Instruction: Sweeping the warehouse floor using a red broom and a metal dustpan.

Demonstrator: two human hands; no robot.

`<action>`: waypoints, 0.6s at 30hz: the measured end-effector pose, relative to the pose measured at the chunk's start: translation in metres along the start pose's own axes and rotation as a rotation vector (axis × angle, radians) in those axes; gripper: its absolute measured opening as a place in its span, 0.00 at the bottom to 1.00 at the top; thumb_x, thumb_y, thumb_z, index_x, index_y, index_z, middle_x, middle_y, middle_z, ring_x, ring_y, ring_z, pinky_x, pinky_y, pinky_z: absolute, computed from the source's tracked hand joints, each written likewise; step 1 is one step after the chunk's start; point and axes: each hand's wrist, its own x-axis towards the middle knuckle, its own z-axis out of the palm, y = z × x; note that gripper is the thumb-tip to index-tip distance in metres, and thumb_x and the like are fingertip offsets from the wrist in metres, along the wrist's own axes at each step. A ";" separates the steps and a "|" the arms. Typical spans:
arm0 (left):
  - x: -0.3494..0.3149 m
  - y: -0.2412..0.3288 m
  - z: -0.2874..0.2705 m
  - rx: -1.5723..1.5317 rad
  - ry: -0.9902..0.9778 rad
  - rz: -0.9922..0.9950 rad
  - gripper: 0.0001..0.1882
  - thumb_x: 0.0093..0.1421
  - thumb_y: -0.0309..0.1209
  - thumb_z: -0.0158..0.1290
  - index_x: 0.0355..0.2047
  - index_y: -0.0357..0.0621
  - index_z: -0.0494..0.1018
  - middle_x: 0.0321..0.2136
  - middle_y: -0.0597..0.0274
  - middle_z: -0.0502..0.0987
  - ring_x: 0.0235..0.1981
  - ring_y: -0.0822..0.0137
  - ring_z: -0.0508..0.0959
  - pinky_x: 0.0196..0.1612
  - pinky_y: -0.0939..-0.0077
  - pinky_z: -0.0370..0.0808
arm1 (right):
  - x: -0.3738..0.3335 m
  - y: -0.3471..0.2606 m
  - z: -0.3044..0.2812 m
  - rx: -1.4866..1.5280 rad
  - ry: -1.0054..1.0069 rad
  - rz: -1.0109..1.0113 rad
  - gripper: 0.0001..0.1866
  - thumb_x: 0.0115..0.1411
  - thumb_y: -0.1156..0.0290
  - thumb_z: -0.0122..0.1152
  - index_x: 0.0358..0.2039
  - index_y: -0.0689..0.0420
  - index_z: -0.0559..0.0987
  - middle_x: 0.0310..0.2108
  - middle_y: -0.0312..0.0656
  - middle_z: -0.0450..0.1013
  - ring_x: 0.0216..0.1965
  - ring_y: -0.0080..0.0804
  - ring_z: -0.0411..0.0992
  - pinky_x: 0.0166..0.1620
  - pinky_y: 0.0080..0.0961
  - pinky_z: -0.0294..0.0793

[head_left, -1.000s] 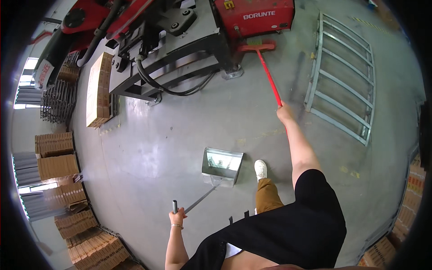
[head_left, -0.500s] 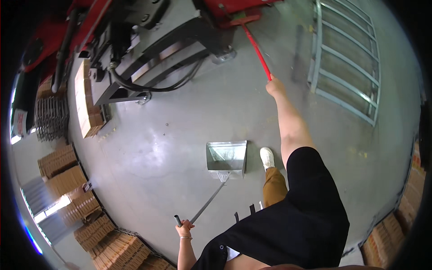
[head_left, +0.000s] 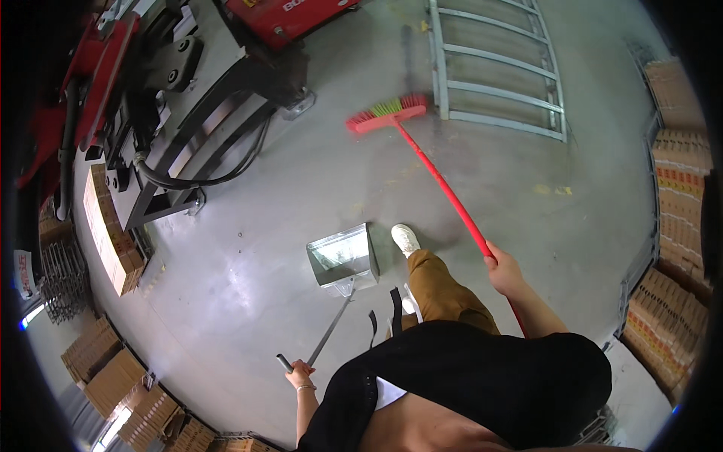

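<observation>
Your right hand [head_left: 504,271] is closed round the red handle of the broom [head_left: 444,183], fingers wrapped and thumb lying along the shaft; the lower end of the handle runs on behind your forearm. The broom slants away up and left, its head [head_left: 388,114] out ahead of you, red bristles with a green patch in the middle, facing away from you — cannot tell whether they touch the floor. Your left hand [head_left: 300,374], bracelet [head_left: 306,387] at the wrist, is curled shut round the upper part of the dustpan's long grey handle [head_left: 330,335], a short tube end poking out past it. The metal dustpan [head_left: 343,260] sits ahead of that hand, open side away from you, just left of your white shoe [head_left: 405,239], well apart from the broom head. Grey ladder-like frame [head_left: 501,60] lies near the right end of the bristles. Upper left, a red machine [head_left: 290,19] beside a black metal stand [head_left: 263,79]; brown cartons [head_left: 674,320] stacked along the right edge
</observation>
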 end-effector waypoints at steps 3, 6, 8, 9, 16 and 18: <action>-0.001 0.002 -0.001 0.017 -0.036 0.048 0.13 0.45 0.24 0.43 0.06 0.44 0.57 0.04 0.65 0.58 0.06 0.73 0.60 0.10 0.76 0.65 | 0.018 0.016 0.009 0.179 0.066 -0.117 0.18 0.56 0.69 0.43 0.49 0.53 0.65 0.37 0.52 0.69 0.39 0.49 0.67 0.41 0.35 0.66; -0.005 0.007 0.005 0.032 -0.033 0.103 0.14 0.45 0.23 0.43 0.06 0.45 0.55 0.03 0.66 0.56 0.05 0.73 0.58 0.08 0.77 0.64 | 0.090 -0.003 0.029 0.256 0.095 -0.038 0.19 0.57 0.67 0.41 0.50 0.52 0.64 0.40 0.52 0.68 0.42 0.48 0.66 0.42 0.33 0.65; 0.003 -0.004 0.000 -0.007 -0.085 0.067 0.14 0.45 0.22 0.42 0.06 0.45 0.55 0.03 0.66 0.56 0.04 0.73 0.57 0.08 0.76 0.63 | 0.147 -0.018 0.052 0.417 0.031 0.049 0.18 0.57 0.66 0.39 0.49 0.49 0.64 0.21 0.45 0.69 0.18 0.36 0.69 0.21 0.32 0.67; 0.004 -0.006 0.003 0.027 -0.065 0.091 0.14 0.45 0.22 0.41 0.06 0.45 0.55 0.03 0.66 0.56 0.04 0.73 0.57 0.07 0.76 0.62 | 0.176 -0.019 0.064 0.549 -0.013 0.059 0.17 0.57 0.66 0.39 0.49 0.49 0.64 0.17 0.43 0.67 0.13 0.33 0.65 0.16 0.31 0.63; 0.015 -0.013 -0.011 0.038 -0.073 0.296 0.16 0.44 0.23 0.39 0.03 0.45 0.52 0.02 0.64 0.55 0.02 0.73 0.57 0.04 0.79 0.52 | 0.079 0.028 0.169 0.558 -0.019 0.205 0.17 0.59 0.64 0.37 0.51 0.43 0.59 0.10 0.37 0.58 0.04 0.27 0.56 0.07 0.27 0.55; 0.014 -0.009 -0.014 0.037 -0.074 0.343 0.16 0.44 0.24 0.39 0.04 0.46 0.52 0.02 0.65 0.54 0.02 0.72 0.58 0.04 0.78 0.51 | 0.018 0.076 0.196 0.509 -0.031 0.220 0.18 0.59 0.65 0.37 0.52 0.43 0.59 0.11 0.37 0.59 0.05 0.27 0.56 0.08 0.27 0.55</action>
